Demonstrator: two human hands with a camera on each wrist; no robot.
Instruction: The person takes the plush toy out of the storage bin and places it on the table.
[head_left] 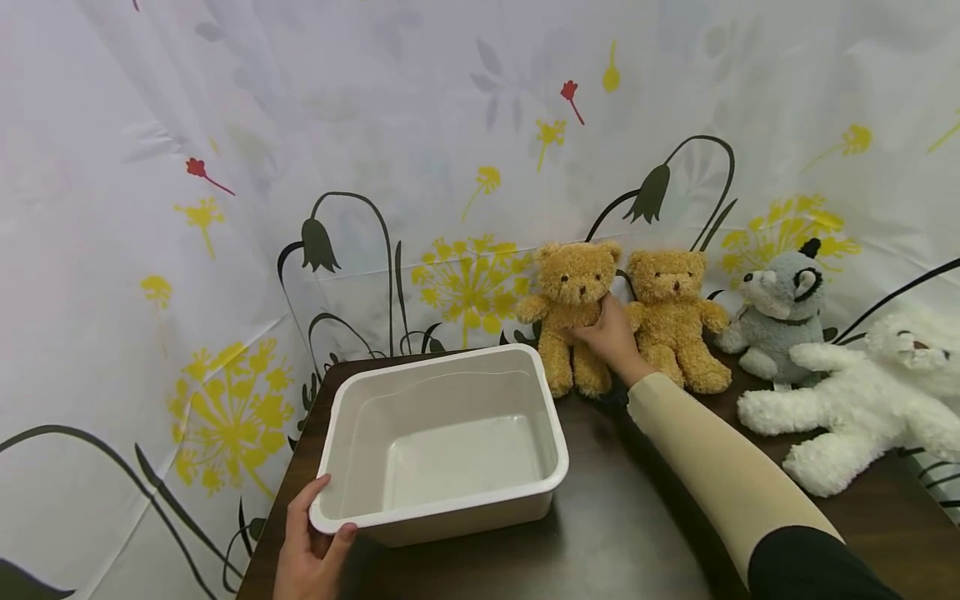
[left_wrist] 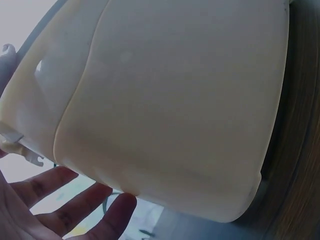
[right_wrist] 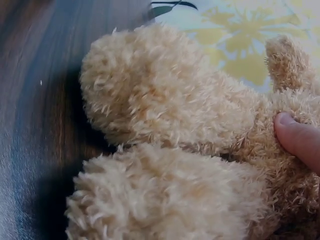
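My right hand (head_left: 609, 333) grips a golden-brown teddy bear (head_left: 557, 315) around its middle, upright at the back of the table. In the right wrist view the thumb (right_wrist: 295, 137) presses into the curly fur of the bear's belly, above its two legs (right_wrist: 165, 90); the other fingers are hidden. My left hand (head_left: 309, 546) holds a cream plastic tub (head_left: 442, 510) by its near left corner, thumb and a finger at the rim. The left wrist view shows several fingertips (left_wrist: 122, 205) along the tub's outer wall (left_wrist: 165, 110). Nothing lies inside the tub.
A second golden-brown teddy bear (head_left: 671, 321) sits just right of my right hand. Further right are a grey-and-white plush animal (head_left: 783, 312) and a white plush bear (head_left: 870, 408). A flower-printed curtain (head_left: 450, 125) hangs behind the dark wooden table (head_left: 615, 517).
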